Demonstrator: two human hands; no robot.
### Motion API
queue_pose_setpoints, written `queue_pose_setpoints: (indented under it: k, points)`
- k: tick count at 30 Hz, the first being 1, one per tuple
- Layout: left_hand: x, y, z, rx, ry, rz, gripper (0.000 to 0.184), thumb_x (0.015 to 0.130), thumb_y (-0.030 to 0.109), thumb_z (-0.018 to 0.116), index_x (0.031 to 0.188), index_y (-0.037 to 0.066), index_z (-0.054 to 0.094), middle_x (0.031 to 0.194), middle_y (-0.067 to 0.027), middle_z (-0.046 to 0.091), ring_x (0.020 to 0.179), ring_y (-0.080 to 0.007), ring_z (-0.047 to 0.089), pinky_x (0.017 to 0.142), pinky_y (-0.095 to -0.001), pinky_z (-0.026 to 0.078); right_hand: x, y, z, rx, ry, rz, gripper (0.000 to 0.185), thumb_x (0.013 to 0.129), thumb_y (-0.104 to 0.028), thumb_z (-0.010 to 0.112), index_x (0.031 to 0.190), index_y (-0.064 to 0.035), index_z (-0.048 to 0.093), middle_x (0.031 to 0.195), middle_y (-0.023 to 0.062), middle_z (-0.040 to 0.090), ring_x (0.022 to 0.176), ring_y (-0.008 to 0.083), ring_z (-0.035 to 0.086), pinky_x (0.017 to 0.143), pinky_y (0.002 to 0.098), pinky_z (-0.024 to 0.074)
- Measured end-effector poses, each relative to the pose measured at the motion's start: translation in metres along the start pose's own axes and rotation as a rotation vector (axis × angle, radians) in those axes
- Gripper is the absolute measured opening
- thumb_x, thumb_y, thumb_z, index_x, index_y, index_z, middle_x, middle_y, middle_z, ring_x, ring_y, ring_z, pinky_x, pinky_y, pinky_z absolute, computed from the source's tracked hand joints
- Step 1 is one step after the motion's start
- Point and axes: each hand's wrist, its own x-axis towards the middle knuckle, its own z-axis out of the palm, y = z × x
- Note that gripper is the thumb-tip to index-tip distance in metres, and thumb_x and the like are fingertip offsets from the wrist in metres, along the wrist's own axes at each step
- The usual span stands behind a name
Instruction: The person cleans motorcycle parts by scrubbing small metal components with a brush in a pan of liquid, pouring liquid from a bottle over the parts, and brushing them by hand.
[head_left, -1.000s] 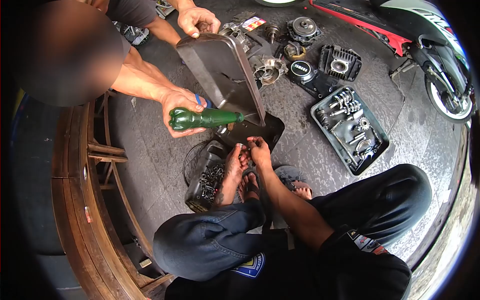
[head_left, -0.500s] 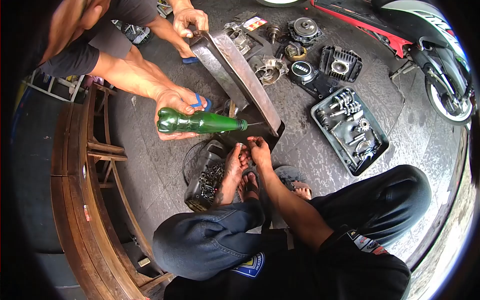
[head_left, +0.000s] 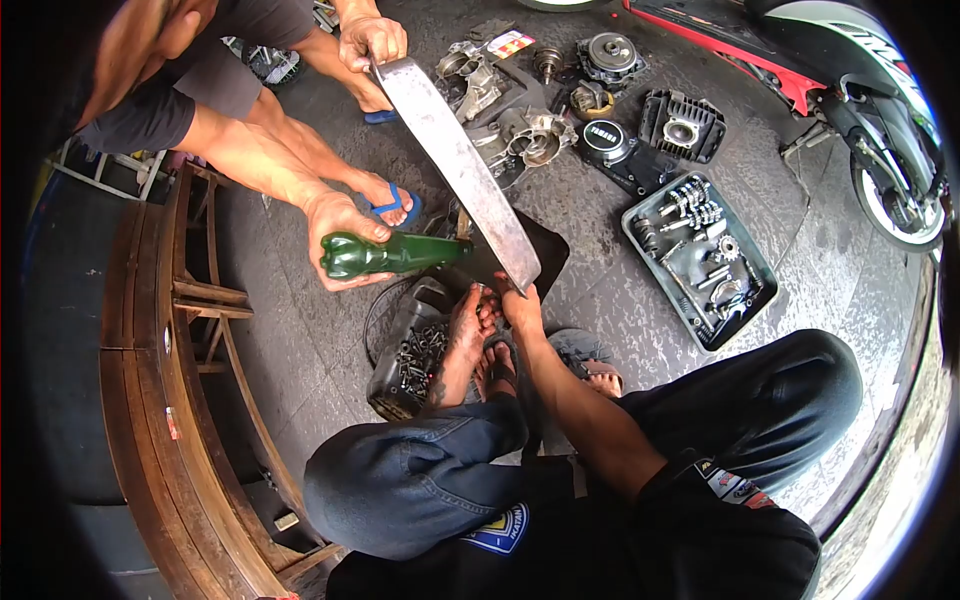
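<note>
My left hand (head_left: 467,328) is low in front of my feet, its fingers curled in; what they hold, if anything, is hidden. Close beside it is my right hand (head_left: 520,308), its fingers partly covered by the lower end of a long metal tray (head_left: 455,165). I cannot tell whether they grip it. A co-worker's hand (head_left: 370,42) holds the tray's upper end, so it slopes down towards me. In the co-worker's other hand (head_left: 340,230) is a green plastic bottle (head_left: 390,254), lying nearly level with its neck near the tray. A dark container (head_left: 548,250) shows behind the tray.
A bin of bolts (head_left: 420,365) stands left of my feet. To the right is a parts tray (head_left: 712,345) with gears and shafts. Engine casings (head_left: 535,137) and a cylinder part (head_left: 682,130) lie beyond. A wooden bench (head_left: 150,400) and a motorcycle (head_left: 850,90) flank the area.
The co-worker has tipped the metal tray, so its broad underside faces up and its lower end has come towards my right hand. The bottle has shifted slightly left. My hands have barely moved.
</note>
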Motion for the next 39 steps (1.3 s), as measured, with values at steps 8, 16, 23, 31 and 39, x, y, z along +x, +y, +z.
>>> queue_pose_setpoints:
  k: [8, 16, 23, 31, 39]
  points:
    - [0.000, 0.001, 0.001, -0.003, 0.003, -0.004, 0.026, 0.090, 0.037, 0.051, 0.088, 0.012, 0.055, 0.058, 0.0055, 0.045, 0.047, -0.0059, 0.041, 0.041, -0.0186, 0.028, -0.001, 0.000, -0.001, 0.003, -0.038, -0.033, 0.019, 0.088, -0.011, 0.051, 0.103, 0.0002, 0.056, 0.074, 0.0077, 0.061, 0.049, 0.0139, 0.054, 0.041, 0.0254, 0.0381]
    - [-0.001, 0.001, -0.001, -0.023, -0.027, -0.038, 0.038, 0.093, 0.047, 0.038, 0.090, 0.013, 0.056, 0.057, 0.0061, 0.044, 0.049, -0.0060, 0.039, 0.043, -0.0194, 0.027, -0.024, -0.040, 0.001, 0.008, -0.036, 0.035, 0.016, 0.086, -0.007, 0.051, 0.101, -0.0008, 0.054, 0.077, 0.0087, 0.061, 0.052, 0.0138, 0.056, 0.043, 0.0249, 0.0409]
    - [-0.001, 0.002, 0.000, -0.036, -0.040, -0.052, 0.043, 0.093, 0.050, 0.033, 0.090, 0.014, 0.056, 0.054, 0.0064, 0.040, 0.049, -0.0070, 0.039, 0.044, -0.0205, 0.026, -0.020, -0.035, 0.001, 0.026, -0.048, 0.054, 0.016, 0.087, -0.008, 0.051, 0.102, -0.0013, 0.052, 0.077, 0.0088, 0.061, 0.052, 0.0138, 0.056, 0.043, 0.0248, 0.0412]
    - [-0.001, 0.003, 0.002, -0.027, -0.015, -0.049, 0.043, 0.093, 0.050, 0.032, 0.090, 0.014, 0.055, 0.053, 0.0066, 0.039, 0.048, -0.0076, 0.038, 0.043, -0.0207, 0.025, -0.021, -0.038, 0.001, 0.021, -0.051, 0.096, 0.017, 0.086, -0.008, 0.052, 0.101, -0.0023, 0.054, 0.077, 0.0078, 0.061, 0.054, 0.0135, 0.056, 0.044, 0.0248, 0.0413]
    - [0.001, 0.003, 0.001, -0.035, -0.028, -0.058, 0.043, 0.093, 0.050, 0.033, 0.091, 0.014, 0.056, 0.054, 0.0067, 0.041, 0.047, -0.0066, 0.038, 0.042, -0.0206, 0.027, -0.020, -0.038, 0.001, -0.041, -0.038, 0.068, 0.014, 0.087, -0.008, 0.051, 0.100, -0.0023, 0.054, 0.077, 0.0065, 0.060, 0.056, 0.0125, 0.056, 0.044, 0.0244, 0.0403]
